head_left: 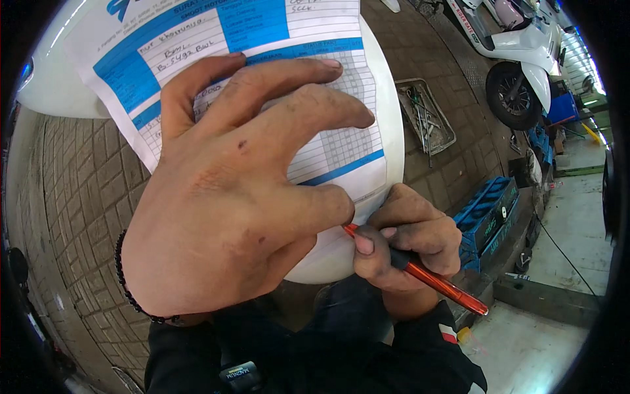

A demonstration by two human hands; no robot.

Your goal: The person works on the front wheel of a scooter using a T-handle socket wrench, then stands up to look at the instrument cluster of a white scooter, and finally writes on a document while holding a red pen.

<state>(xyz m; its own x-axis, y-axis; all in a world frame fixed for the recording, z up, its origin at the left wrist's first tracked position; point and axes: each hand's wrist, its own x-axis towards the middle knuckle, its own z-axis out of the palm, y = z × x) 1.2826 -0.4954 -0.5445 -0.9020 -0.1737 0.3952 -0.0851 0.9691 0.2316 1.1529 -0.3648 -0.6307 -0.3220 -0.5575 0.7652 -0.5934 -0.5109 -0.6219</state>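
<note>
A printed form [354, 141] with blue bands, a grid and handwriting lies on a smooth, rounded white surface [388, 85]. My left hand [223, 190] rests over the form with its fingers spread, covering much of the middle. A dark beaded bracelet circles that wrist. At the form's lower right, my right hand [417, 240] grips a red pen [449, 287] with a dark grip. The pen slants up and left, and its front end comes close to my left thumb. Whether the tip touches the paper is hidden.
On the brick paving [85, 177] at the right lies a metal tray [449, 128] with several tools. Beyond it stands a white motorbike [535, 49]. A blue toolbox [489, 213] sits right of my right hand, beside a raised ledge [545, 299].
</note>
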